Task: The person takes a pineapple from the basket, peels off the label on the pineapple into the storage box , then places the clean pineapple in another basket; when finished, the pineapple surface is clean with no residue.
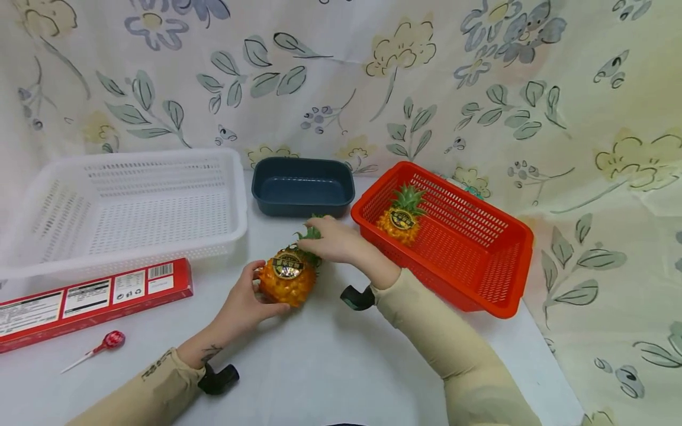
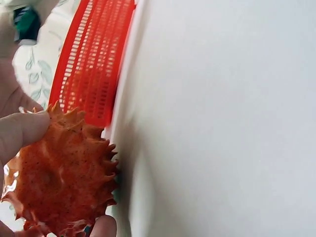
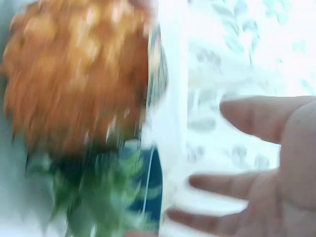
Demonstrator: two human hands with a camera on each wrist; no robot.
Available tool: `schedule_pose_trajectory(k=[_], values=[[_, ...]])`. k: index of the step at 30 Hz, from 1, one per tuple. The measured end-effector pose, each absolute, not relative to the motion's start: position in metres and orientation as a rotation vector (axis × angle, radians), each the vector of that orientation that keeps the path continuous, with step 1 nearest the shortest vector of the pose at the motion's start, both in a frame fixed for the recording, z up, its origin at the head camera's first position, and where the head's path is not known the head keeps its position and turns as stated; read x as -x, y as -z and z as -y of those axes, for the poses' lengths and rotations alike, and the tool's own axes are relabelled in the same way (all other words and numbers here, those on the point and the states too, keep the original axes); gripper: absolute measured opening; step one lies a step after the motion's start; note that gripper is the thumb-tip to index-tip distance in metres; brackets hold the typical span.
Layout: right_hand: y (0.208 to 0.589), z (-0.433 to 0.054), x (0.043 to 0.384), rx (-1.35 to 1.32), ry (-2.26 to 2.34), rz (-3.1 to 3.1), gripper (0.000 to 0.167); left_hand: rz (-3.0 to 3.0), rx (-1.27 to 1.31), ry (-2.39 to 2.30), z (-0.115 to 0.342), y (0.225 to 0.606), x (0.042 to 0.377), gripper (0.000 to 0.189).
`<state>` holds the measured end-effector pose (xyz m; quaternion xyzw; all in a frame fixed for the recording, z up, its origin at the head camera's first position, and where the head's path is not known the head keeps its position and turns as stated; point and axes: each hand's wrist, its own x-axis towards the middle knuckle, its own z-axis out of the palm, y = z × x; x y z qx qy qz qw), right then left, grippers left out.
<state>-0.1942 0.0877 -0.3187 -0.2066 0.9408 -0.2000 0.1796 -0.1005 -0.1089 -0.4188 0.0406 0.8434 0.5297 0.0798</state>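
Observation:
A small orange pineapple (image 1: 293, 291) with a round black-and-gold label and green leaves is tilted over the white table. My left hand (image 1: 242, 300) grips its body, thumb on the near side and fingers round the left. In the left wrist view the pineapple's spiky base (image 2: 61, 177) faces the camera between thumb and fingers. Over the leafy crown reaches my right hand (image 1: 338, 241), close to the leaves. The right wrist view is blurred, but the right hand's fingers (image 3: 232, 185) show spread and fairly straight beside the leaves (image 3: 98, 197).
A red basket (image 1: 453, 272) at right holds another pineapple (image 1: 402, 219). Behind the hands stands a dark blue tub (image 1: 303, 210). To the left are a white basket (image 1: 160, 242), a red box (image 1: 101, 299) and a lollipop (image 1: 113, 340). Floral cloth (image 1: 341, 77) hangs behind.

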Motion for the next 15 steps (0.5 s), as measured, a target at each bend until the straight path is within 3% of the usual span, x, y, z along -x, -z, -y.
schedule_pose_trajectory(k=[3,8,15], values=[[0.327,-0.106,0.206,0.692,0.714,-2.672,0.054,-2.475,-0.120,-1.622,0.115,0.418,0.105,0.093],[0.348,-0.123,0.216,0.863,0.716,-2.649,0.071,-2.425,-0.132,-1.667,0.123,0.418,0.114,0.094],[0.366,-0.123,0.221,0.983,0.571,-2.700,0.080,-2.379,-0.173,-1.650,0.135,0.417,0.127,0.094]])
